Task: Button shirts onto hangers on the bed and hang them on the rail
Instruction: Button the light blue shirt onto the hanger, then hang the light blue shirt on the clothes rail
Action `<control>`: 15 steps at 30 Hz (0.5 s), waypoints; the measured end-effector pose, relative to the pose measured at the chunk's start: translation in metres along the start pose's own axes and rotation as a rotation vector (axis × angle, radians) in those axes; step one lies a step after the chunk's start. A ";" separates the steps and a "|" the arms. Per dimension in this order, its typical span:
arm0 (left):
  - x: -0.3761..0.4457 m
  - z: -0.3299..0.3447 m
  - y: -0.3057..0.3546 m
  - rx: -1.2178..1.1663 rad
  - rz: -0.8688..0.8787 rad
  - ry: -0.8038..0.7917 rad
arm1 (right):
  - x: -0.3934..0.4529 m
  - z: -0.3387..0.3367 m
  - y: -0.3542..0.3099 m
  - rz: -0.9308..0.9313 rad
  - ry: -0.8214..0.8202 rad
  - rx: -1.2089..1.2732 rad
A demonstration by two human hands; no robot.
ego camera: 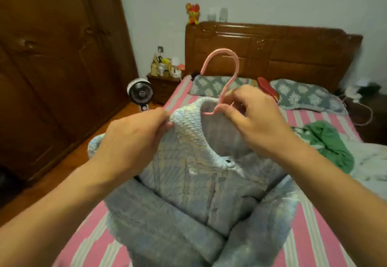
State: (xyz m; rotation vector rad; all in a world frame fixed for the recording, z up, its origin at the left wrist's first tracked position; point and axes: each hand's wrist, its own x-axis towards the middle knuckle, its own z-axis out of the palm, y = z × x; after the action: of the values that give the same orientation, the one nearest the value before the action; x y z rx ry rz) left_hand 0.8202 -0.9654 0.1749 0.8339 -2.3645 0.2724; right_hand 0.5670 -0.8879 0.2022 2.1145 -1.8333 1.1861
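Pale blue-grey quilted shirt held above pink-striped bed, on thin pink wire hanger. My right hand pinches the hanger neck to carry it; my left hand grips the collar, straightening it.

Shirt is looking like soft matt woven cloth w/ a fine checked texture; hanger is showing as smooth pink plastic w/ a slight sheen. Bed sheet is reading as flat matt striped fabric, green cloth as crumpled and matt. Headboard & wardrobe are showing glossy carved wood, floor polished too.
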 end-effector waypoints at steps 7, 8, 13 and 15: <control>-0.022 -0.183 -0.046 0.380 -0.206 0.264 | 0.067 -0.033 -0.068 0.149 -0.363 0.485; -0.034 -0.202 -0.055 0.433 -0.260 0.261 | 0.072 -0.028 -0.085 0.094 -0.417 0.593; -0.110 -0.277 -0.100 0.575 -0.582 0.189 | 0.112 0.043 -0.177 -0.299 -0.495 0.303; -0.143 -0.302 -0.120 0.606 -0.718 0.172 | 0.128 0.070 -0.221 -0.341 -0.443 0.273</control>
State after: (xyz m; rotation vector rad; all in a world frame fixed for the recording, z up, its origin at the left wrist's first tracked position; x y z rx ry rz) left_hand 1.1284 -0.8738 0.3263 1.7849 -1.6797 0.7279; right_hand 0.7909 -0.9684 0.3187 2.8912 -1.4071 0.9877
